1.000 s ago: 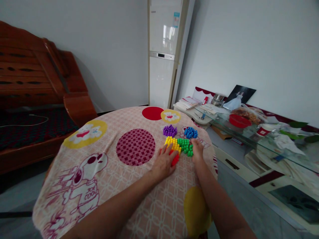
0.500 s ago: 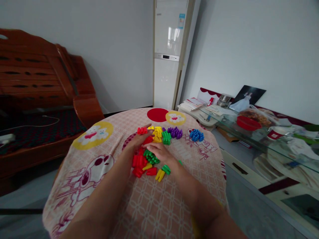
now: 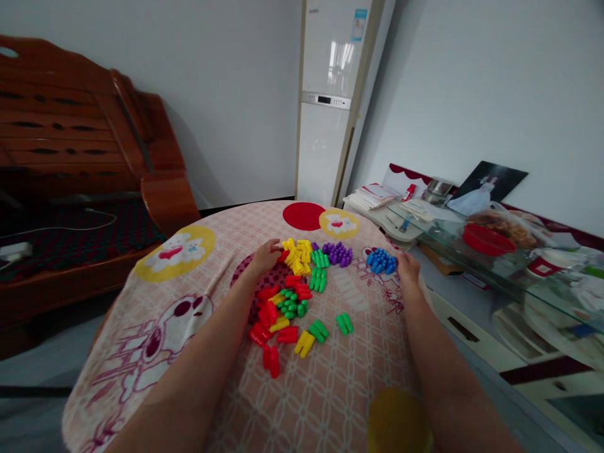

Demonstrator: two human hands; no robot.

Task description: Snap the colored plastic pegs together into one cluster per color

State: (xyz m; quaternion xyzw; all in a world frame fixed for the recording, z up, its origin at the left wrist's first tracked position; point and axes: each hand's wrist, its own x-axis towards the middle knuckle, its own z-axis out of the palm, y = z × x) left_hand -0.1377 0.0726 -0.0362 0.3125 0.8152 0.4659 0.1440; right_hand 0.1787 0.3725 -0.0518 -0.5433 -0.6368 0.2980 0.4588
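Now the left hand (image 3: 265, 257) rests open beside yellow pegs (image 3: 297, 251); the right hand (image 3: 408, 267), open, touches blue pegs (image 3: 381, 260), sweeping piles together.

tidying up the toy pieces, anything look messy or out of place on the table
Yes. The red, yellow and green pieces lie scattered and mixed over the tablecloth between the arms, while the purple pile and blue pile sit in tidy single-colour heaps. The left hand touches the yellow ones; the right hand is beside the blue pile.
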